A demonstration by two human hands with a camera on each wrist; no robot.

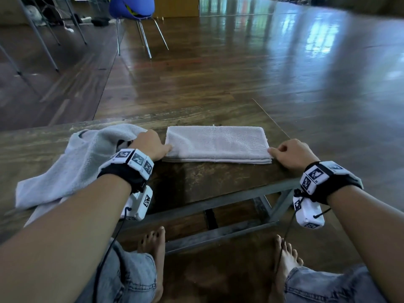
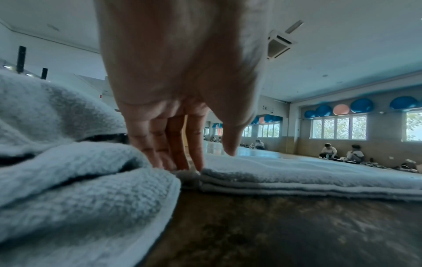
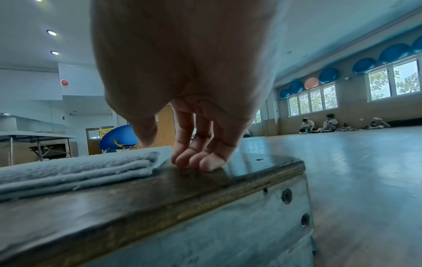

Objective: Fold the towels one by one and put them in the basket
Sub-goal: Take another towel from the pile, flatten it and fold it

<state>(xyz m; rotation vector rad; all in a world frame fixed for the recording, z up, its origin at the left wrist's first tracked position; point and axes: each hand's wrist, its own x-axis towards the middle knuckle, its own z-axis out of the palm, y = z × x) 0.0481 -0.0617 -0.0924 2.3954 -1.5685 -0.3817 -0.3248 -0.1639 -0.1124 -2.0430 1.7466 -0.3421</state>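
A folded towel [image 1: 216, 144] lies flat as a long, layered rectangle on the low wooden table [image 1: 196, 184], its stacked edges facing the person. The left hand [image 1: 148, 145] sits at the towel's left end. In the left wrist view its fingers [image 2: 175, 144] reach straight down, tips at the table beside the short edge of the folded towel [image 2: 297, 177], while the thumb [image 2: 230, 142] points down just over the top layer. The hand is loose and spread, not clamped on the cloth; whether the thumb actually touches the fabric cannot be told.

The right hand [image 1: 293, 155] is at the towel's right end. In the right wrist view its fingertips [image 3: 194, 159] are gently bent and rest on the bare tabletop [image 3: 160, 189] just beside the towel's edge [image 3: 91, 168], and the thumb [image 3: 146, 131] hangs over the top corner. It grasps nothing.

A second, unfolded towel [image 1: 72, 167] lies crumpled to the left of the left hand, bunched against the wrist and spilling over the table's near edge. A blue chair [image 1: 131, 7] stands on the wooden floor beyond the table.
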